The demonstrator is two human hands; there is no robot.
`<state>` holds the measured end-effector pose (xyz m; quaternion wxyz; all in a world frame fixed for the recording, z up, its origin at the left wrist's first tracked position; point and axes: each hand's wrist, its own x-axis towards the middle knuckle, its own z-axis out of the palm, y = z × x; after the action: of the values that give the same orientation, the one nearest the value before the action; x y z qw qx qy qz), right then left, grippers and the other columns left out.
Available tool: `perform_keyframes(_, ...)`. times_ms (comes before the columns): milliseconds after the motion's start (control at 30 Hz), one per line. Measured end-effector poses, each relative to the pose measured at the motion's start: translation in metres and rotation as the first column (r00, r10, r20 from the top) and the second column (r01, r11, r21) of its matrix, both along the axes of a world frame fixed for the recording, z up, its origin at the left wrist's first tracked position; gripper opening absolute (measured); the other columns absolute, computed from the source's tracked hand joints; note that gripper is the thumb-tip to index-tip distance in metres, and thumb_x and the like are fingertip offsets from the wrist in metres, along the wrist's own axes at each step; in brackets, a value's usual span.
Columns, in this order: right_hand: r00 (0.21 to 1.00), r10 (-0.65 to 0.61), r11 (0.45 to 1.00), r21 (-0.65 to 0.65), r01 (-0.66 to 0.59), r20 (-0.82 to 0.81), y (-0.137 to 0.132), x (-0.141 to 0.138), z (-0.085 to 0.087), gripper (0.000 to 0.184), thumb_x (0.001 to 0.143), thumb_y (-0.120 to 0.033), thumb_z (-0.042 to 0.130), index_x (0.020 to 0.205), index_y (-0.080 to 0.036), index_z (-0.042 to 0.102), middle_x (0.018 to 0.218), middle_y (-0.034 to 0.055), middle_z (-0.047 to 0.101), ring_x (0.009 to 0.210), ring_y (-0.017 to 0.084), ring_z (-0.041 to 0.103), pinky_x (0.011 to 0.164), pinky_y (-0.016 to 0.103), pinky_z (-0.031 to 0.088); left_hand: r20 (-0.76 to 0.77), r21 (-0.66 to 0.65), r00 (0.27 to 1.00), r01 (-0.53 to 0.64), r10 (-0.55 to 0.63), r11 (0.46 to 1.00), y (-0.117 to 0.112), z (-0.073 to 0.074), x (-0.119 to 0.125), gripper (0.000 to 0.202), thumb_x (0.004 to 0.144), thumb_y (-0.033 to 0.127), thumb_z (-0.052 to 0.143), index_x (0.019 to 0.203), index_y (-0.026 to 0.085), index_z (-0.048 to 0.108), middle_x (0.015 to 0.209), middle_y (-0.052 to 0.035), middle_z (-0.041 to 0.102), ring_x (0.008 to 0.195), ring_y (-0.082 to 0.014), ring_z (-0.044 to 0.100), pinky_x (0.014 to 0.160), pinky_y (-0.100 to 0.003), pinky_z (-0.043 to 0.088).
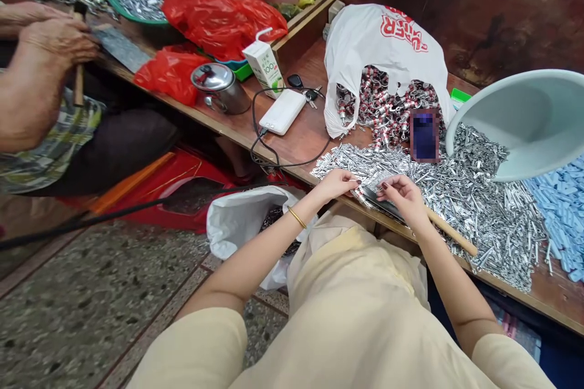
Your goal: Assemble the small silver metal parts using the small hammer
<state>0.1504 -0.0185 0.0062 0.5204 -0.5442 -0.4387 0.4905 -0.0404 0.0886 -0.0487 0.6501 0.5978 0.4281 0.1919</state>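
Observation:
My left hand (338, 185) is over the table's front edge, its thumb and fingers pinched together. A small silver part with a reddish band (361, 196) shows just below these fingertips, apparently in the pinch. Close by on the right, my right hand (405, 197) has its thumb and index finger drawn together; anything between them is too small to make out. Under the hands lies a dark flat metal plate (389, 208) at the edge. A wooden handle (452, 232) sticks out from beneath my right wrist. Loose silver metal pieces (483, 219) are heaped around and behind both hands.
Behind the hands, a white plastic bag (383, 36) spills red-banded metal clasps (378, 103). A tilted grey basin (524, 115) stands right, near light-blue strips (561, 213). Left are a power bank (283, 111), metal mug (221, 86) and drink carton (263, 67). A co-worker's hand (59, 42) grips a hammer.

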Motion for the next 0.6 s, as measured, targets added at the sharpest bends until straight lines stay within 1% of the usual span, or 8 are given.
perform_keyframes(67, 0.999, 0.031, 0.999, 0.013, -0.031, 0.027, 0.007, -0.005, -0.003, 0.038, 0.082, -0.056, 0.077, 0.084, -0.022, 0.06, 0.088, 0.002, 0.071, 0.07, 0.014, 0.067, 0.063, 0.031, 0.063, -0.017, 0.032, 1.0, 0.015, -0.014, 0.999, 0.001, -0.002, 0.0, 0.015, 0.069, 0.028, 0.069, 0.063, 0.016, 0.066, 0.057, 0.0008, 0.064, 0.054, -0.0135, 0.059, 0.054, -0.023, 0.048)
perform_keyframes(167, 0.995, 0.09, 0.996, -0.006, -0.09, 0.034, 0.018, -0.005, -0.005, 0.039, 0.081, -0.055, 0.077, 0.082, -0.022, 0.057, 0.081, 0.0001, 0.071, 0.066, 0.013, 0.065, 0.061, 0.03, 0.061, -0.03, 0.073, 0.999, 0.023, -0.021, 0.997, 0.002, -0.003, 0.0, 0.015, 0.07, 0.029, 0.067, 0.064, 0.016, 0.066, 0.059, 0.0003, 0.065, 0.056, -0.0139, 0.06, 0.054, -0.022, 0.047)
perform_keyframes(267, 0.989, 0.146, 0.986, -0.082, -0.145, 0.016, 0.029, -0.002, -0.006, 0.04, 0.073, -0.054, 0.082, 0.085, -0.021, 0.062, 0.074, -0.0021, 0.068, 0.064, 0.013, 0.066, 0.061, 0.03, 0.062, -0.049, 0.112, 0.999, 0.026, -0.02, 0.993, 0.002, -0.001, 0.0, 0.014, 0.071, 0.028, 0.066, 0.064, 0.015, 0.066, 0.058, 0.0006, 0.064, 0.057, -0.0131, 0.059, 0.054, -0.021, 0.045)
perform_keyframes(367, 0.984, 0.175, 0.976, -0.14, -0.169, 0.032, 0.036, -0.002, -0.007, 0.038, 0.067, -0.05, 0.084, 0.084, -0.02, 0.068, 0.071, -0.0018, 0.068, 0.061, 0.013, 0.065, 0.06, 0.031, 0.061, -0.068, 0.125, 0.997, 0.043, -0.035, 0.991, 0.002, 0.0, 0.0, 0.014, 0.071, 0.027, 0.065, 0.064, 0.015, 0.066, 0.057, 0.0011, 0.063, 0.057, -0.0125, 0.059, 0.054, -0.02, 0.044)
perform_keyframes(500, 0.963, 0.224, 0.97, -0.128, -0.206, 0.15, 0.042, -0.006, -0.013, 0.029, 0.068, -0.046, 0.081, 0.074, -0.019, 0.07, 0.068, 0.0, 0.069, 0.06, 0.014, 0.063, 0.059, 0.03, 0.057, -0.083, 0.132, 0.995, 0.063, -0.052, 0.989, 0.003, 0.0, 0.001, 0.014, 0.073, 0.027, 0.064, 0.065, 0.015, 0.065, 0.058, 0.0013, 0.063, 0.057, -0.0117, 0.059, 0.053, -0.019, 0.043)
perform_keyframes(600, 0.935, 0.242, 0.968, -0.128, -0.215, 0.26, 0.044, -0.01, -0.02, 0.021, 0.074, -0.041, 0.075, 0.075, -0.02, 0.073, 0.068, 0.0005, 0.07, 0.058, 0.015, 0.061, 0.059, 0.029, 0.053, -0.105, 0.152, 0.993, 0.07, -0.054, 0.986, 0.005, 0.0, 0.0, 0.016, 0.073, 0.028, 0.064, 0.064, 0.015, 0.065, 0.058, 0.0015, 0.062, 0.056, -0.0115, 0.058, 0.053, -0.019, 0.042)
